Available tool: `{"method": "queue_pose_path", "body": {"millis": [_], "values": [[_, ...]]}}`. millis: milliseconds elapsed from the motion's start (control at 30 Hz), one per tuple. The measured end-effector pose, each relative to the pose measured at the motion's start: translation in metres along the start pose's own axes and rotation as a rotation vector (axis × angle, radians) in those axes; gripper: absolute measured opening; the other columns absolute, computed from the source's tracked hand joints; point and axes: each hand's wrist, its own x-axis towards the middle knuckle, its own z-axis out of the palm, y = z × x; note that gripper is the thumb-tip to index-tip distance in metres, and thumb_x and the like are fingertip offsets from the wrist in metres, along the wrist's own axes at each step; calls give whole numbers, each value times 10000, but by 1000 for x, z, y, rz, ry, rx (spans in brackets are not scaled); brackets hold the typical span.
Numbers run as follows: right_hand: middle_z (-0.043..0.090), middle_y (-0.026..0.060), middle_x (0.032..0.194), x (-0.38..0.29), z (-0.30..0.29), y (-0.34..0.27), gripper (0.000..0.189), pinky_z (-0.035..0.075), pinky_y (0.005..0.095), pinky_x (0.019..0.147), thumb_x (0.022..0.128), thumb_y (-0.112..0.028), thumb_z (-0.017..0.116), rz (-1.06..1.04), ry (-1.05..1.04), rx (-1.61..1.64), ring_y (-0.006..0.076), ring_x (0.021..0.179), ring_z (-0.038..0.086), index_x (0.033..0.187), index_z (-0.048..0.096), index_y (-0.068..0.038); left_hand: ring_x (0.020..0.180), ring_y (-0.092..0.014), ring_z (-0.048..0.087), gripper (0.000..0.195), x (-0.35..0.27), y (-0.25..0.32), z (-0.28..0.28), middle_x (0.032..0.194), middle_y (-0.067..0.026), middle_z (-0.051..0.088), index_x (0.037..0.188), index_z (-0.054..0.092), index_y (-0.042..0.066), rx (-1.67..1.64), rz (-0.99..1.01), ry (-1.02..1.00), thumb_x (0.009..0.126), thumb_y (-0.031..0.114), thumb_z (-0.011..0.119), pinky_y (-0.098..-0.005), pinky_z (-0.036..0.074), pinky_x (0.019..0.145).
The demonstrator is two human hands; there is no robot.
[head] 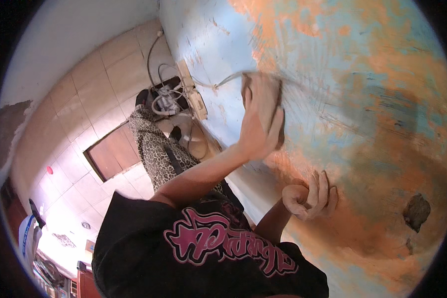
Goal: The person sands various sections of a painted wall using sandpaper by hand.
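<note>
My left hand (260, 115) is pressed up to the painted wall (320, 97), its fingers around a flat brown block (281, 130). The block lies between my palm and the wall; motion blur hides its exact kind. Around it the wall shows pale blue paint, orange patches and many scratch marks. Lower and to the right, my right hand (314, 197) is held close to the wall with its fingers apart and partly curled. Nothing shows in it, and I cannot tell whether it touches the wall. Both hands look dusty.
A thin cable (216, 85) runs along the wall behind my left hand. Cream socket boxes (197, 102) and tangled wires (167, 100) sit low by the wall. A brown panel (113, 151) lies in the tiled floor (85, 97). The wall has a dark hole (416, 212).
</note>
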Motion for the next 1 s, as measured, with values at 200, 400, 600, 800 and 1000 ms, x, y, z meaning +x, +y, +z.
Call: {"method": "queue_pose_path", "body": {"millis": [200,400,600,800,1000], "values": [[674,59,666,10,7,-5,679,424,311,788,982,-312,84,28,28,18,182,718,553,650,642,-115,1331,-515,165,561,-31,7,4,1426,-353,192,1359,267,-125,-86,-89,102,926,204,408,-547,104,1101],[683,55,690,-9,-2,-2,675,460,305,794,996,-298,79,18,-89,26,207,867,532,683,643,-101,1362,-497,96,606,-59,-3,15,1440,-361,145,1379,221,-123,-4,-32,-312,923,218,428,-536,68,1110],[684,69,701,8,-4,-6,637,462,313,786,986,-286,121,13,-27,34,221,796,577,680,647,-98,1353,-501,122,588,0,-14,15,1455,-346,141,1380,219,-131,-128,-185,76,913,159,426,-532,66,1108],[690,64,717,-9,-14,-7,649,478,320,763,978,-295,117,62,-109,60,225,808,578,652,646,-107,1342,-507,146,552,-15,2,12,1434,-354,186,1363,257,-135,6,144,93,900,115,422,-541,82,1105],[689,63,723,-11,-7,-7,680,482,325,775,981,-307,103,91,3,67,223,842,564,652,661,-103,1269,-544,262,472,25,-10,-4,1374,-373,276,1276,370,-153,-166,-315,145,906,133,427,-596,149,1068]]}}
